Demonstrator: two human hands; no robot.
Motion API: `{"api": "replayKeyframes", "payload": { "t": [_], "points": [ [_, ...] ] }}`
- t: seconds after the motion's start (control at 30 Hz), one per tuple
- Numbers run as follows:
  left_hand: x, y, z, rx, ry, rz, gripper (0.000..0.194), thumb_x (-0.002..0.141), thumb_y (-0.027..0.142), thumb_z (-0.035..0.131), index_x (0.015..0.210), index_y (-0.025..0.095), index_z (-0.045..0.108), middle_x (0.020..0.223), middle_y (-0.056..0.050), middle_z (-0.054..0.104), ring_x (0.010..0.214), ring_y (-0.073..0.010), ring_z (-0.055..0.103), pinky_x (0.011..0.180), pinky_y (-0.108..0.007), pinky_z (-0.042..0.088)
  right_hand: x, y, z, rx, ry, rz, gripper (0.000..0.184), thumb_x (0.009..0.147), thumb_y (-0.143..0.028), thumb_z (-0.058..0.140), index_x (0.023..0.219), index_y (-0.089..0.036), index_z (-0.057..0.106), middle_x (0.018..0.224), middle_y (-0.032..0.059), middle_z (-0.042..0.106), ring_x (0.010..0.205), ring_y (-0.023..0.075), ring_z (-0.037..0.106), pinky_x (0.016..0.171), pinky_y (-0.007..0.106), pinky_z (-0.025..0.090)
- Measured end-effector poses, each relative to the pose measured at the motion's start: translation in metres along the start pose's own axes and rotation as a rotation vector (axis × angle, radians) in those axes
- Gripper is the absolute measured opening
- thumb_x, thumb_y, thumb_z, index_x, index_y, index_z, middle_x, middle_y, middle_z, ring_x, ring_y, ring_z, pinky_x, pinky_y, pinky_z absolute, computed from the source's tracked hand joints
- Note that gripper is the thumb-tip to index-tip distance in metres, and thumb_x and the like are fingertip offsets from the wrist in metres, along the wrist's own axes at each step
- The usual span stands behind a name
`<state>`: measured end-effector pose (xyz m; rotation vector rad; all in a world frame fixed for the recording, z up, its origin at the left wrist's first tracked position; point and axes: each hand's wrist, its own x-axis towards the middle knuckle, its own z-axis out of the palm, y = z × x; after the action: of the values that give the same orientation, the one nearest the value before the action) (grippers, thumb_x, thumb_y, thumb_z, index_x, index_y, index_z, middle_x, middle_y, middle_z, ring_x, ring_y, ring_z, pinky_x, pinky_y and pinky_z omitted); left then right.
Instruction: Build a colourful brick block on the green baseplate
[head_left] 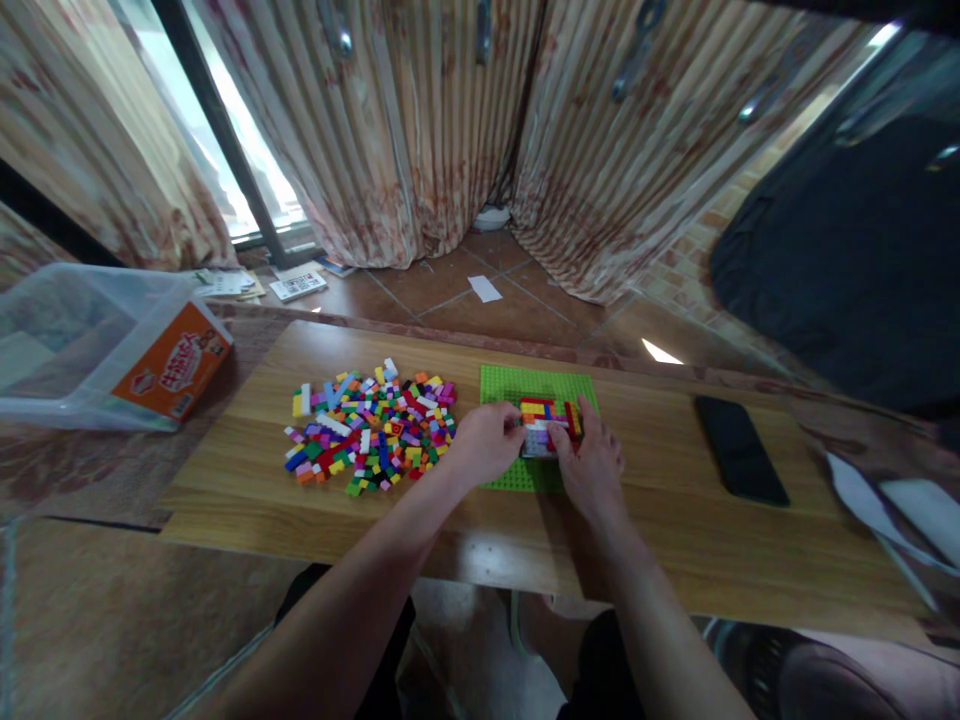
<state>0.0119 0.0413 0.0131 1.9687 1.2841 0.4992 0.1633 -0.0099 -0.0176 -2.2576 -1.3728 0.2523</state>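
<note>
One brick build [538, 420] was set on one green baseplate [514, 380], with two hands at it.
The left hand [489, 440] was curled at the build's left edge, the right hand [592, 462] bent around its right side, thumb against it; whether anything was gripped could not be told. One uncounted heap of bricks [375, 430] and one phone [739, 450] were borne by the wooden worktop [660, 470]; striped curtains [450, 130] were hung above a tiled floor [446, 290].
</note>
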Motion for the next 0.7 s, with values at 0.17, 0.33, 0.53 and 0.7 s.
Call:
{"api": "replayKeyframes", "payload": {
  "t": [0.17, 0.33, 0.53, 0.7],
  "points": [
    [0.000, -0.003, 0.001, -0.006, 0.000, 0.012, 0.021, 0.087, 0.019, 0.051, 0.093, 0.015, 0.070, 0.084, -0.004, 0.072, 0.073, -0.0152, 0.062, 0.066, -0.024, 0.045, -0.001, 0.001, 0.003, 0.010, 0.017, -0.032, 0.065, 0.090, -0.057, 0.038, 0.144, -0.021, 0.041, 0.132, 0.0170, 0.056, 0.121, 0.0363, 0.048, 0.097, 0.056, 0.035],
    [-0.001, -0.002, -0.003, -0.020, -0.010, 0.029, 0.022, 0.086, 0.018, 0.050, 0.092, 0.014, 0.070, 0.084, -0.005, 0.073, 0.073, -0.0154, 0.064, 0.067, -0.024, 0.047, 0.009, 0.014, 0.002, 0.221, 0.040, -0.087, 0.065, 0.090, -0.058, 0.035, 0.138, -0.016, 0.046, 0.131, 0.0191, 0.058, 0.120, 0.0344, 0.050, 0.098, 0.055, 0.036],
    [0.002, -0.004, -0.001, -0.001, 0.005, -0.015, 0.022, 0.085, 0.018, 0.051, 0.095, 0.016, 0.070, 0.091, -0.007, 0.075, 0.081, -0.0183, 0.068, 0.073, -0.027, 0.050, 0.021, 0.019, -0.011, 0.590, 0.237, 0.017, 0.052, 0.090, -0.055, 0.039, 0.106, -0.012, 0.064, 0.098, 0.0144, 0.070, 0.089, 0.0227, 0.063, 0.082, 0.038, 0.046],
    [0.004, -0.007, 0.000, 0.069, 0.008, 0.042, 0.031, 0.082, 0.016, 0.053, 0.110, 0.020, 0.067, 0.105, -0.007, 0.074, 0.096, -0.0221, 0.068, 0.086, -0.032, 0.052, 0.022, 0.015, -0.015, 0.650, 0.284, 0.060, 0.047, 0.089, -0.053, 0.044, 0.100, -0.013, 0.067, 0.094, 0.0123, 0.071, 0.085, 0.0209, 0.063, 0.077, 0.035, 0.045]
  ]
}}
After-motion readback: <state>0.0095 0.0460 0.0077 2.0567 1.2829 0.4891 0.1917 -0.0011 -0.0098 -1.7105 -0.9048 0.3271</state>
